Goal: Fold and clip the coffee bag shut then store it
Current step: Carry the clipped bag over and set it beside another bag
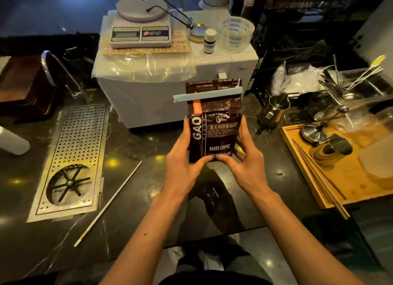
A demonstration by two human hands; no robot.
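A dark brown coffee bag with white lettering stands upright over the black marble counter, held between both hands. A pale blue clip bar runs across the bag near its top, and the bag's top edge sticks up above the bar. My left hand grips the bag's lower left side with the thumb at the front bottom edge. My right hand grips the lower right side in the same way.
A white appliance stands just behind the bag, carrying a kitchen scale, tape roll and small bottle. A perforated drain tray and white stick lie left. A wooden tray and metal pitcher sit right.
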